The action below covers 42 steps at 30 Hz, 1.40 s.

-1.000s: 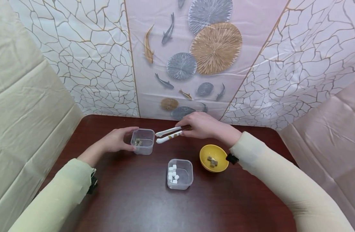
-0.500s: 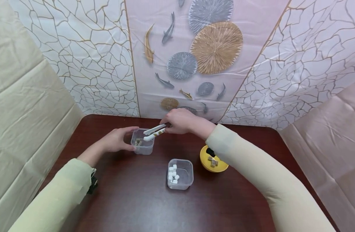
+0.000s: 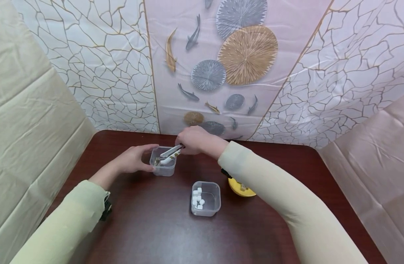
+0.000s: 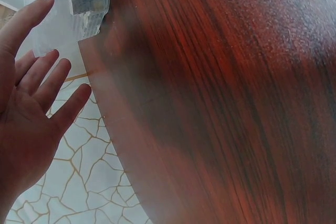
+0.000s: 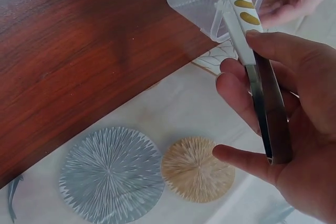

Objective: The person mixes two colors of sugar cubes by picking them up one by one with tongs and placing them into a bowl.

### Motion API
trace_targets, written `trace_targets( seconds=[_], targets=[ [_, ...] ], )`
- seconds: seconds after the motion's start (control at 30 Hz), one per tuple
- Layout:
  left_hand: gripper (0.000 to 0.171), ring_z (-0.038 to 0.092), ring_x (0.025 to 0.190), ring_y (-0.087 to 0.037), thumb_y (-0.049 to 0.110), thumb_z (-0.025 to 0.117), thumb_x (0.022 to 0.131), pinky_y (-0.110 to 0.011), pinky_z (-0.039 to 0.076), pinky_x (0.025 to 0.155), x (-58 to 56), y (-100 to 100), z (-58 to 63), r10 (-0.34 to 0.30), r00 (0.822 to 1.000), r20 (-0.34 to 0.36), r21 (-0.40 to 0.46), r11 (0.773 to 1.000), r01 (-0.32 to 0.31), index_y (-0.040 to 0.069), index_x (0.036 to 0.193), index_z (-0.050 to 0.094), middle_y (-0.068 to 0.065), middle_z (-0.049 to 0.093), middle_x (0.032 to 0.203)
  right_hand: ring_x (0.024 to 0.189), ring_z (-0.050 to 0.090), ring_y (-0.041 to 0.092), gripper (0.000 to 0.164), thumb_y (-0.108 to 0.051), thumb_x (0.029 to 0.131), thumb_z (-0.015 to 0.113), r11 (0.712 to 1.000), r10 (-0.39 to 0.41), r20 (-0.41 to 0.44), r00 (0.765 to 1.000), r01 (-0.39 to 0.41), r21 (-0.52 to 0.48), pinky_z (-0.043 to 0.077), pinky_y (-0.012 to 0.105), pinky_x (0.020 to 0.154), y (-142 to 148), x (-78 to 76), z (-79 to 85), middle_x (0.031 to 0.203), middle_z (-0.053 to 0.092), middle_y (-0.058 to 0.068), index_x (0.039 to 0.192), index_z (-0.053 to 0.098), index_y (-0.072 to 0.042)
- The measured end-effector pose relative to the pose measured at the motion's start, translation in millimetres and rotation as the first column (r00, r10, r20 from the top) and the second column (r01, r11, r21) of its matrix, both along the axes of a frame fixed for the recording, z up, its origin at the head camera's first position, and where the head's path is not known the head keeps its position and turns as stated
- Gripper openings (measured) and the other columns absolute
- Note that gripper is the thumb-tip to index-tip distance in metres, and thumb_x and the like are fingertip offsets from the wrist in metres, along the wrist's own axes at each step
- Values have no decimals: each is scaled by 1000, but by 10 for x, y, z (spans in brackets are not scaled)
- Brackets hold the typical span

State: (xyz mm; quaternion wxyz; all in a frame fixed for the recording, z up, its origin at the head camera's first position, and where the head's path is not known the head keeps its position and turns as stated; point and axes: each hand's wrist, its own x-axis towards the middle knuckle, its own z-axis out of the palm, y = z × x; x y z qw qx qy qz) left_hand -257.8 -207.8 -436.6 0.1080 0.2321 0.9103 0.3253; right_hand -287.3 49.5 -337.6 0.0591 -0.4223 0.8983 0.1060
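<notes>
My left hand [image 3: 133,159] grips a small clear plastic container [image 3: 165,172] at its left side, thumb at the front and fingers at the back. Several brown cubes [image 3: 157,161] lie in its left part; in the left wrist view the cubes [image 4: 80,4] show through the wall. My right hand [image 3: 192,140] holds small tongs [image 3: 171,155] with white, gold-marked tips. Those tips reach down inside the container, close to the cubes. In the right wrist view thumb and fingers pinch the tongs [image 5: 251,51] along their metal arms; the tip ends are partly hidden by the container.
A second clear container [image 3: 212,201] with several white cubes [image 3: 196,200] along its left side stands nearer on the dark wooden table [image 3: 149,227]. The yellow bowl [image 3: 236,187], with brown cubes in it, is partly covered by my right forearm. A patterned cloth [image 3: 202,102] hangs behind the table.
My right hand has moved left with the tongs, from beside the left container to inside it. My right forearm now covers more of the yellow bowl. The left hand has stayed put.
</notes>
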Motion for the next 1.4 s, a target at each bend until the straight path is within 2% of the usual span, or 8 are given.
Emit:
trace_targets(
  seconds=[0.1, 0.27, 0.6, 1.07, 1.4],
  targets=[
    [88, 55, 142, -45, 24, 91, 86, -63, 42, 117, 2, -1, 2, -3, 1000, -1, 2, 1000, 3, 1, 158, 48, -25, 58, 152, 77, 62, 20, 11, -22, 96, 74, 999, -14, -15, 1000, 14, 38, 56, 42, 75, -55, -2, -24, 76, 63, -6, 85, 74, -21],
    [88, 55, 142, -44, 24, 92, 86, -62, 42, 117, 0, -6, -7, -1, 1000, -5, 8, 1000, 1, 1, 158, 48, -24, 58, 152, 97, 71, 24, 8, -26, 97, 74, 994, -16, -49, 999, 22, 109, 59, 43, 87, -152, 14, -53, 98, 77, -2, 100, 81, -21],
    [87, 57, 141, -43, 23, 92, 86, -61, 43, 117, 4, -11, -6, -10, 1000, -13, 10, 1000, 10, 0, 158, 48, -24, 60, 151, 104, 71, 23, 12, -23, 98, 73, 983, -50, -61, 997, 60, 172, 59, 42, 90, -314, 45, -103, 110, 76, 1, 109, 79, -21],
    [87, 56, 141, -42, 24, 91, 86, -61, 43, 117, -12, -15, -13, -11, 1000, -13, 5, 1000, 11, 1, 158, 48, -23, 59, 152, 99, 71, 23, 13, -19, 100, 69, 982, -32, -74, 997, 45, 184, 60, 41, 85, -339, 17, -173, 109, 76, 1, 107, 80, -22],
    [88, 56, 141, -43, 23, 92, 86, -62, 42, 117, -1, -12, 0, -6, 1000, -10, 8, 1000, 6, 1, 158, 48, -24, 60, 151, 93, 71, 25, 11, -22, 101, 72, 993, -26, -41, 999, 30, 110, 59, 44, 83, -188, 20, -34, 100, 78, 0, 104, 82, -20]
  ],
)
